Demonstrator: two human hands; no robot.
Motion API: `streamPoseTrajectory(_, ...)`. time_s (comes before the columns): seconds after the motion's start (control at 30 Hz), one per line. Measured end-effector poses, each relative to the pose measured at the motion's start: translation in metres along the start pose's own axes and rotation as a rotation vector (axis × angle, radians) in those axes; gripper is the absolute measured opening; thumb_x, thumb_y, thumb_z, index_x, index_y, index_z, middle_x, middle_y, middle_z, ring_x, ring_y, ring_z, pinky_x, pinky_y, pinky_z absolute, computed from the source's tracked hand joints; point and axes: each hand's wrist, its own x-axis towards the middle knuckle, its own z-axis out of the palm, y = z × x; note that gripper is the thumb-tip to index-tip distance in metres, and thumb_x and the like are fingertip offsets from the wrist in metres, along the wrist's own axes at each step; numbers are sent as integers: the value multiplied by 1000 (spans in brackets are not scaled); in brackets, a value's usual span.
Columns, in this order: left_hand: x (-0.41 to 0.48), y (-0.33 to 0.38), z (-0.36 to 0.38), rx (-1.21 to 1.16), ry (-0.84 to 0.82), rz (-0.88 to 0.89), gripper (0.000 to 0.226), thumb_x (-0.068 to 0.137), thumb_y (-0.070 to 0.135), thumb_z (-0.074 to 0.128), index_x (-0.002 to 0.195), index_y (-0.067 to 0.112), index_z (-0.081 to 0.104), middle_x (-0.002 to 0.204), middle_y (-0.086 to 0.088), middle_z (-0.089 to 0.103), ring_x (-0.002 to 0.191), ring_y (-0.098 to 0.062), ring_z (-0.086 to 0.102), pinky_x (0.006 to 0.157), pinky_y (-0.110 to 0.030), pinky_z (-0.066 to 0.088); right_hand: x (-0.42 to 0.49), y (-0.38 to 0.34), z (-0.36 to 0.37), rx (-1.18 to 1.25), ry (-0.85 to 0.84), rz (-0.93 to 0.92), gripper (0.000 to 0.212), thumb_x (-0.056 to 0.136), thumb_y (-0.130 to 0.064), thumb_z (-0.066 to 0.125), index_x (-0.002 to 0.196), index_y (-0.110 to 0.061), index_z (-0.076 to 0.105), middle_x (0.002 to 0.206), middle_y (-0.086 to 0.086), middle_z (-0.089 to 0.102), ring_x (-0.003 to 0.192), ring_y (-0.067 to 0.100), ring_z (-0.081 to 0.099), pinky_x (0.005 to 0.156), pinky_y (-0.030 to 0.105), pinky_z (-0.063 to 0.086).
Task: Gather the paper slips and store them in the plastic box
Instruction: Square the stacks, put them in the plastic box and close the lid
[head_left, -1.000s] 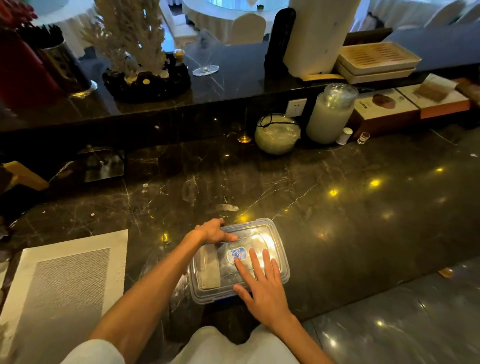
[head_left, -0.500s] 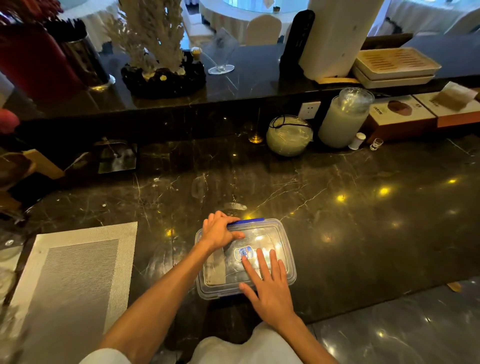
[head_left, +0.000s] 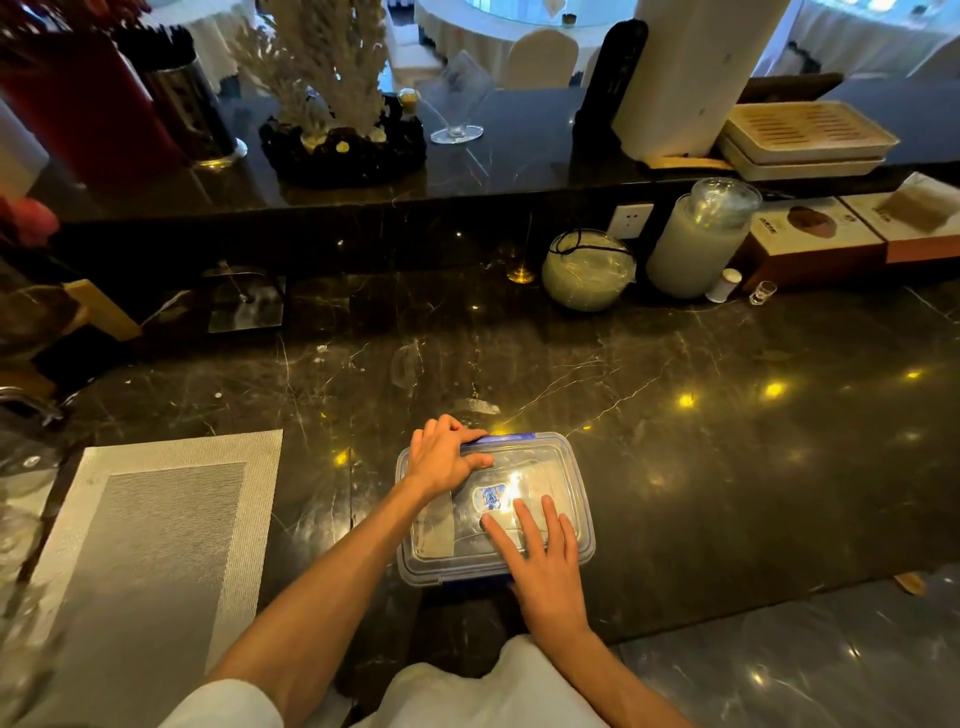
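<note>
A clear plastic box (head_left: 563, 483) with a lid and blue clips sits near the front edge of the dark marble counter. Pale paper slips (head_left: 436, 530) show through the lid at its left end. My left hand (head_left: 444, 457) is on the box's far left corner, fingers curled over the far blue clip and thumb lying on the lid. My right hand (head_left: 543, 558) lies flat on the lid's near right part, fingers spread.
A grey woven placemat (head_left: 156, 540) lies to the left. At the back stand a round glass bowl (head_left: 587, 273), a tall frosted jar (head_left: 696, 244), small bottles and brown boxes (head_left: 821, 239). A raised ledge carries a coral ornament and trays.
My left hand shifted from the box's left edge to its far edge and closed over the blue clip. My right hand stayed pressing on the lid. The camera moved.
</note>
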Motion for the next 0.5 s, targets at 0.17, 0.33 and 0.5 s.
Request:
streamPoseTrajectory(0.17, 1, -1, 0, 5, -3, 18, 57, 82, 63, 58, 133, 39, 54, 118, 4, 49, 113, -17, 41, 93, -31, 25, -2, 1, -2, -42, 15, -31, 95, 58, -29, 93, 142, -32, 50, 146, 14, 52, 133, 46, 46, 102, 60, 43)
streamPoseTrajectory(0.33, 2, -3, 0, -3, -8, 31, 57, 83, 63, 57, 134, 38, 54, 118, 4, 49, 113, -17, 41, 95, -32, 26, -6, 22, -5, -91, 41, -155, 95, 62, -40, 88, 146, -25, 46, 151, 11, 46, 137, 40, 43, 106, 52, 45)
streamPoseTrajectory(0.5, 2, -6, 1, 0, -6, 45, 56, 83, 63, 56, 134, 39, 53, 117, 4, 48, 112, -16, 41, 92, -30, 25, -6, 47, -12, -87, 84, -322, 77, 85, -58, 62, 150, -25, 39, 157, 3, 38, 144, 31, 35, 111, 46, 41)
